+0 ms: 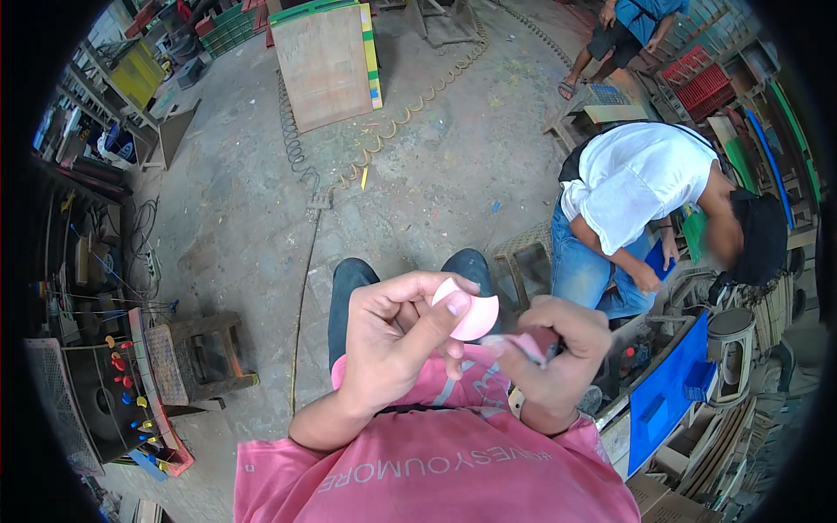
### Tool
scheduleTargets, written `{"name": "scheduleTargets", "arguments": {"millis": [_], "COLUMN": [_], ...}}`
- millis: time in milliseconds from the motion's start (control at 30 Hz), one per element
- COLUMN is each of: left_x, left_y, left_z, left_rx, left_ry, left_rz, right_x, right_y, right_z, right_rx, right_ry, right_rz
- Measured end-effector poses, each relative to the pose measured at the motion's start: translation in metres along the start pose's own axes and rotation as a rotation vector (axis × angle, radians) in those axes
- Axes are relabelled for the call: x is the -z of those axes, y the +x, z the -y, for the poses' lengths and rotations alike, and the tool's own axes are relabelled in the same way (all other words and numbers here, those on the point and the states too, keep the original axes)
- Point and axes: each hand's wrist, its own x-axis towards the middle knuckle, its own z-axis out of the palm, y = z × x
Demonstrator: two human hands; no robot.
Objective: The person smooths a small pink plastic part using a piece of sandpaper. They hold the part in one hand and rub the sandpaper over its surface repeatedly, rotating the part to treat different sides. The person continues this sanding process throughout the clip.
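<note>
Pink disc [475, 320], one in number, sits pinched in the left fingers [433, 328]. Just right of it, the right fingers [571, 321] grip one blurred reddish piece [542, 342]. Farther right, one co-worker in white [641, 179] holds one blue piece [660, 259]; well ahead of both hands' fingers stands one wooden panel [323, 70].

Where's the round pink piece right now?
In the head view, the round pink piece is slightly right of centre, pinched in the left hand, just left of the right hand.

Head-worn fisheye looks steeply down, fingers [410, 283] near, floor [218, 218] beyond
</note>
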Motion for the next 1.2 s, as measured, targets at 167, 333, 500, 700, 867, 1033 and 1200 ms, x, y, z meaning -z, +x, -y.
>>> {"name": "scheduleTargets", "arguments": {"millis": [167, 333, 500, 700, 867, 1033, 1200], "left_x": [-0.002, -0.001, 0.0, 0.0, -0.002, -0.003, -0.004], "left_y": [-0.002, -0.004, -0.006, -0.006, -0.006, -0.009, -0.007], "left_z": [-0.002, -0.002, -0.004, -0.004, -0.005, -0.003, -0.002], "left_rx": [-0.038, -0.102, -0.103, -0.136, -0.165, -0.169, -0.176], "left_ry": [0.053, 0.077, 0.091, 0.141, 0.183, 0.201, 0.224], "left_rz": [-0.02, 0.017, 0.079, 0.075, 0.073, 0.073, 0.07], "right_x": [-0.005, 0.004, 0.007, -0.01, -0.009, -0.006, -0.002], "right_y": [0.0, 0.003, 0.007, -0.001, -0.006, 0.002, -0.004], "right_z": [0.0, -0.003, -0.004, 0.0, -0.009, -0.017, -0.016], "right_rx": [0.004, -0.058, -0.12, -0.136, -0.305, -0.331, -0.267], "right_ry": [0.021, 0.03, 0.057, 0.403, 0.538, 0.482, 0.618], "right_rz": [0.044, 0.017, -0.048, -0.046, -0.025, -0.151, 0.035]}}
